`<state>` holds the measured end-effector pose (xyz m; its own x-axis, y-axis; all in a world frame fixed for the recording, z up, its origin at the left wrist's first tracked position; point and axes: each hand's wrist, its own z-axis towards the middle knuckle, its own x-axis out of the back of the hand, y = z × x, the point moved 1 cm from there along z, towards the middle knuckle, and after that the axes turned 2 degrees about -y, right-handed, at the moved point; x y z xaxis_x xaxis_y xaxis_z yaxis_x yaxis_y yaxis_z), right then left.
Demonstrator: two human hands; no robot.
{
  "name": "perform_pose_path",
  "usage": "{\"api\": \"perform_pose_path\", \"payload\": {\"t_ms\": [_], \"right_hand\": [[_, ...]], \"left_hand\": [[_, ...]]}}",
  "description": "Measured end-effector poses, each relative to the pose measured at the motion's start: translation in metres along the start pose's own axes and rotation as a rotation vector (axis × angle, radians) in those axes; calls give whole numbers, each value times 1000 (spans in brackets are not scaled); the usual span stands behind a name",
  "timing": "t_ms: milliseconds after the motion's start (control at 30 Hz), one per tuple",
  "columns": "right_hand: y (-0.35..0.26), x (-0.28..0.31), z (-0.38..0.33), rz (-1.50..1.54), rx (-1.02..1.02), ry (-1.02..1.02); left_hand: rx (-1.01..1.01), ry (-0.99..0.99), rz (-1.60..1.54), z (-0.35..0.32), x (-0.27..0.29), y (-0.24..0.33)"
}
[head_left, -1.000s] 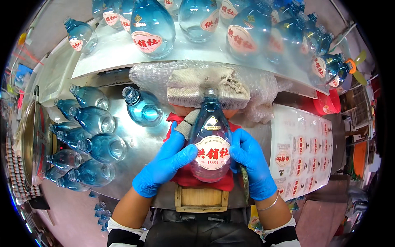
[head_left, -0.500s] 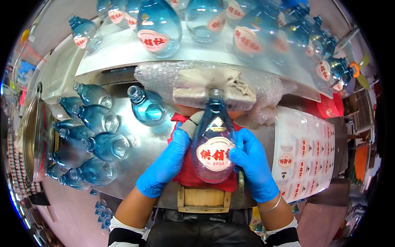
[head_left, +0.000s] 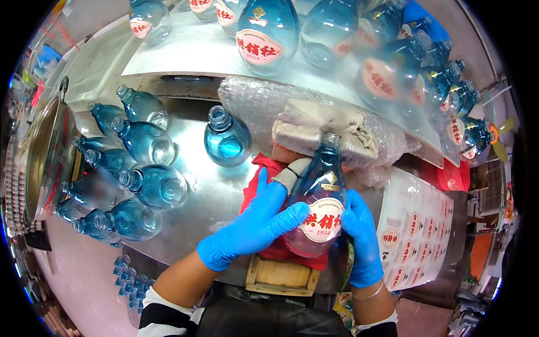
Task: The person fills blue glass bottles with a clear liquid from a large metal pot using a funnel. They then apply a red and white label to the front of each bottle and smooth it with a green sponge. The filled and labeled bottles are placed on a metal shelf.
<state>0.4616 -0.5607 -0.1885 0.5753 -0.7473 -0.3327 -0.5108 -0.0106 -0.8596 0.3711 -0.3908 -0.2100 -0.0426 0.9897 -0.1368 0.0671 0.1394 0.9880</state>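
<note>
- Two blue-gloved hands are working one teardrop-shaped blue glass bottle [head_left: 321, 210], which is lying neck-away on a red cloth [head_left: 259, 168] at the front edge of the shiny steel worktable [head_left: 213, 196].
- The left hand [head_left: 255, 224] is lying flat, fingers spread across the bottle's left flank and reaching the edge of the oval red-and-white paper label [head_left: 321, 220]; not clenched, more pressing than gripping.
- The right hand [head_left: 359, 236] is cupping the bottle's right side, fingers curled along the glass, thumb side against the label edge; a loose hold, not a tight fist.
- Judging the step as smoothing the label: pressing from the middle outward is probably best, both hands keeping the bottle from rolling on the cloth.
- Risk, as I read it: creases or a skewed label if the bottle is turning under the palms.
- Nearby: plain blue glass bottles [head_left: 143, 146] lying at the left, labelled ones [head_left: 264, 33] on the raised shelf, white sticker sheet [head_left: 412, 236] just right.
</note>
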Motion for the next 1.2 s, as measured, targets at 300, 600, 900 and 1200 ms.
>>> {"api": "perform_pose_path", "payload": {"t_ms": [300, 600, 900, 1200], "right_hand": [[-10, 5, 0, 14, -83, -51], [0, 3, -1, 66, 19, -60], [-4, 6, -1, 14, -24, -56], [-4, -5, -2, -27, -8, 78]], "left_hand": [[10, 33, -93, 5, -2, -7], [-20, 15, -283, 3, -15, 12], [-13, 5, -342, 6, -10, 5], [15, 93, -405, 13, -18, -5]]}}
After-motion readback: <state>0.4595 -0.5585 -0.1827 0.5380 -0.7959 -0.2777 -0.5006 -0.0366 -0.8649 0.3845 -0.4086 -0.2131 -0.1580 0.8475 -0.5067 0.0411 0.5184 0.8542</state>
